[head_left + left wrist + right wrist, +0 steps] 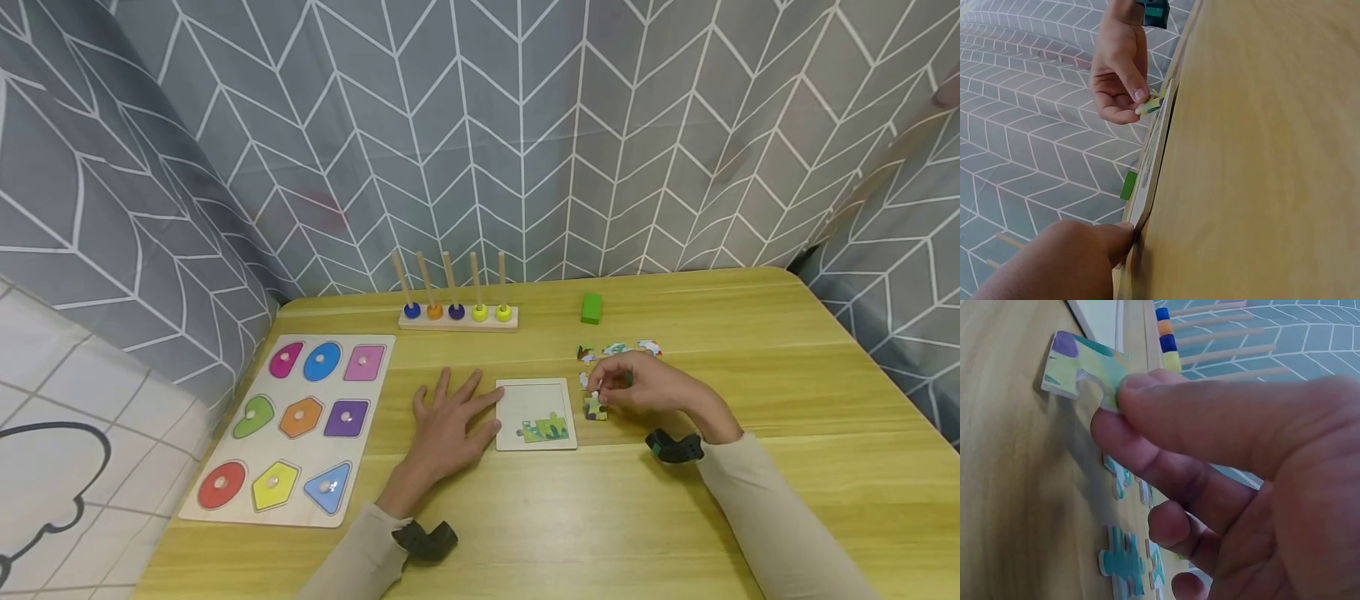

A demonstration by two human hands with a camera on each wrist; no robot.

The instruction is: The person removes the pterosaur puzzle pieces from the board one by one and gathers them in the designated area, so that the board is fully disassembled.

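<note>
My right hand (651,385) pinches a jigsaw puzzle piece (1088,361) between thumb and index finger. The piece is green and yellow with a purple patch, and it is raised off the table in the right wrist view. To its left lies a square puzzle tray (528,400), where joined green puzzle pieces (546,429) sit in the lower right part. My left hand (452,427) lies with spread fingers on the table, its index finger and thumb touching the tray's left edge. Several loose puzzle pieces (616,348) lie beyond my right hand, which partly hides some.
A shape board (300,450) with coloured knobbed shapes lies at the left. At the back stands a peg stand (459,321) with coloured beads on upright rods. A green block (592,308) is behind the loose pieces. A patterned curtain (525,142) hangs behind the table.
</note>
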